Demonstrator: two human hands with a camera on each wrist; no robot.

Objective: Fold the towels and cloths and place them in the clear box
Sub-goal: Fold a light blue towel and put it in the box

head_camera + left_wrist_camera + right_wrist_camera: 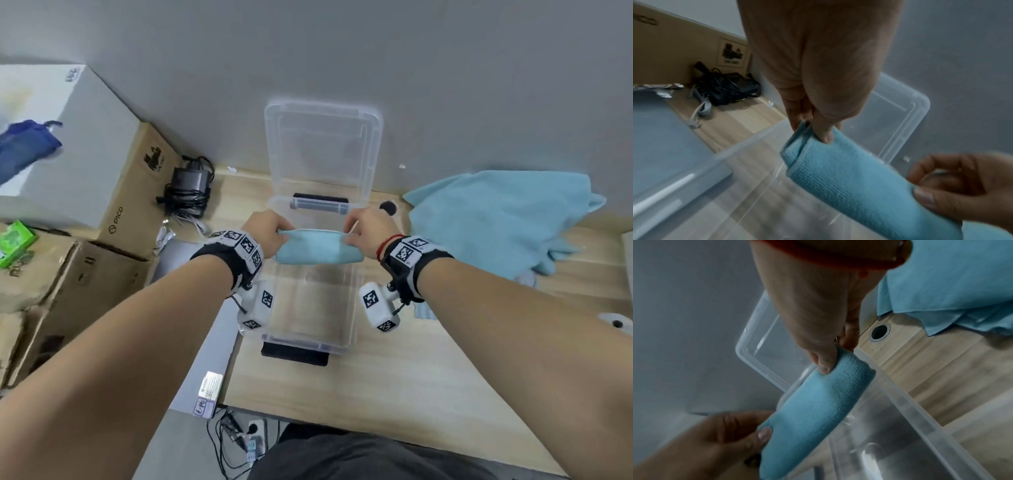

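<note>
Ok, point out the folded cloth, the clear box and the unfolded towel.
folded cloth (317, 248), head view, middle of its front face.
clear box (310, 345), head view, near rim.
unfolded towel (496, 216), head view, centre of the heap.

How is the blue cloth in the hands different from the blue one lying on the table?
The folded cloth is a small, neat bundle; the loose towel is big, spread out and rumpled. The left hand and right hand pinch the folded cloth above the clear box; the loose towel lies untouched on the table. Both are light blue.

My folded blue cloth (317, 247) hangs over the open clear box (347, 337) — unfolded blue towel (496, 216) lies right.
</note>
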